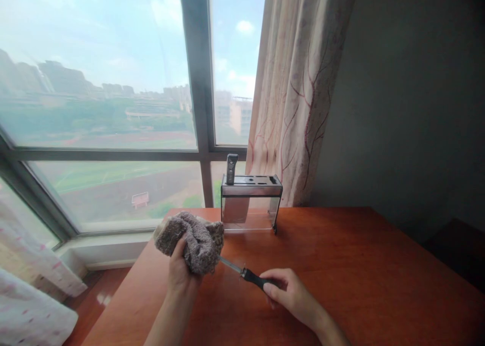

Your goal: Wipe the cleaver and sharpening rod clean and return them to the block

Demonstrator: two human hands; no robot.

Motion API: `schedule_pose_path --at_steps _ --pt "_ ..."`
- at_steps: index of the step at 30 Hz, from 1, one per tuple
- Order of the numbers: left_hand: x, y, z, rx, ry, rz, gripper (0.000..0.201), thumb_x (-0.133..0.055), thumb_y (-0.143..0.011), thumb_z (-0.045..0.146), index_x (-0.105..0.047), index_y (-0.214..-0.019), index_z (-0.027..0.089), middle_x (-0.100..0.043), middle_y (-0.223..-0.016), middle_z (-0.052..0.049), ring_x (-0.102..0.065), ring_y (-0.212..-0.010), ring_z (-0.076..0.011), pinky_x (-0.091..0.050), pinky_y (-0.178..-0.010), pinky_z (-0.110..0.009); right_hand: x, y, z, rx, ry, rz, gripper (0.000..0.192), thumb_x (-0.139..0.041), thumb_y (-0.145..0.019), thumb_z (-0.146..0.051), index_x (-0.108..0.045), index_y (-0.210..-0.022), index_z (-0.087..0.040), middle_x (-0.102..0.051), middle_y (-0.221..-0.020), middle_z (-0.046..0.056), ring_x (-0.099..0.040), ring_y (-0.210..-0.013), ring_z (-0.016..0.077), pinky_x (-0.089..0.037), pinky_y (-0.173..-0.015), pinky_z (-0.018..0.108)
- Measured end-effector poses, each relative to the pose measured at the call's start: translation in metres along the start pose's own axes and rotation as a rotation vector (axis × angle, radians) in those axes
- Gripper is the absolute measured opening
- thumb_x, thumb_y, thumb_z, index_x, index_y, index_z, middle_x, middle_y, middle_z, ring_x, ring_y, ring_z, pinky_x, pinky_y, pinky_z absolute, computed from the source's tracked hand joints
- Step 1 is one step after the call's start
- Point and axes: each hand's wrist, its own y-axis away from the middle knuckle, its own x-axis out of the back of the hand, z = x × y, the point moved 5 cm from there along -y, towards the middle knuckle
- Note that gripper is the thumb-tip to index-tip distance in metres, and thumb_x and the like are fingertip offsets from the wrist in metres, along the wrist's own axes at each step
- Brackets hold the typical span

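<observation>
Daylight from a large window (113, 83) falls across a reddish-brown wooden surface (359, 275), with a patterned curtain (299, 83) hung at the right of the glass and a dark wall beside it. Buildings and green fields are seen outside, hazed. At the far edge of the surface, near the window frame, a clear knife block (250, 204) with a metal top is stood, and one dark-handled knife (231, 168) is seen upright in its left slot, its broad blade visible through the clear wall.

Nearer the camera, a grey-brown cloth (193, 240) is bunched up and gripped in the left hand (181, 270), whose thumb and fingers are closed around its underside; the cloth is held just above the surface. A slim tool (246, 274) with a black handle and a narrow metal blade is held in the right hand (290, 290), the fingers being curled about the handle's end. Its blade is pointed left and its tip is hidden under the cloth, so whether the two are touching cannot be told with certainty. Both forearms are seen entering from the lower edge.
</observation>
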Motion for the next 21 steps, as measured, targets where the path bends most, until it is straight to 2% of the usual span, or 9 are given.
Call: schedule_pose_path --at_steps 6,11,15,21 --pt "0.002 -0.004 0.001 0.016 0.018 -0.033 0.026 -0.045 -0.088 0.015 -0.065 -0.105 0.011 -0.072 -0.068 -0.004 -0.068 -0.058 -0.0166 -0.057 -0.076 -0.031 0.000 0.000 0.000 0.006 0.016 -0.015 0.024 -0.062 -0.081 -0.033 -0.070 -0.092 -0.014 -0.056 -0.062 -0.001 -0.052 -0.056 0.0121 -0.040 -0.054 0.023" --pt "0.002 -0.002 -0.007 0.035 0.002 0.003 0.024 -0.048 -0.088 0.015 -0.065 -0.104 0.013 -0.073 -0.071 -0.004 -0.069 -0.061 -0.0159 -0.057 -0.075 -0.029 -0.001 0.000 -0.004 0.017 0.022 0.008 0.023 -0.061 -0.082 -0.032 -0.070 -0.091 -0.013 -0.056 -0.062 0.000 -0.051 -0.056 0.0120 -0.039 -0.054 0.023" --pt "0.002 0.007 -0.029 0.117 -0.094 0.006 0.023 -0.055 -0.083 0.016 -0.065 -0.102 0.012 -0.073 -0.072 -0.005 -0.070 -0.066 -0.0184 -0.057 -0.073 -0.030 -0.005 -0.002 -0.006 0.031 0.012 0.032 0.025 -0.061 -0.082 -0.034 -0.069 -0.092 -0.012 -0.057 -0.062 0.000 -0.052 -0.055 0.0117 -0.039 -0.053 0.023" --pt "0.004 0.024 -0.066 0.293 -0.223 -0.091 0.019 -0.059 -0.081 0.019 -0.066 -0.096 0.010 -0.073 -0.072 -0.008 -0.070 -0.063 -0.0209 -0.058 -0.068 -0.033 -0.011 -0.004 -0.005 0.017 -0.014 0.028 0.029 -0.059 -0.084 -0.038 -0.067 -0.090 -0.011 -0.058 -0.061 0.000 -0.051 -0.053 0.0113 -0.040 -0.052 0.023"
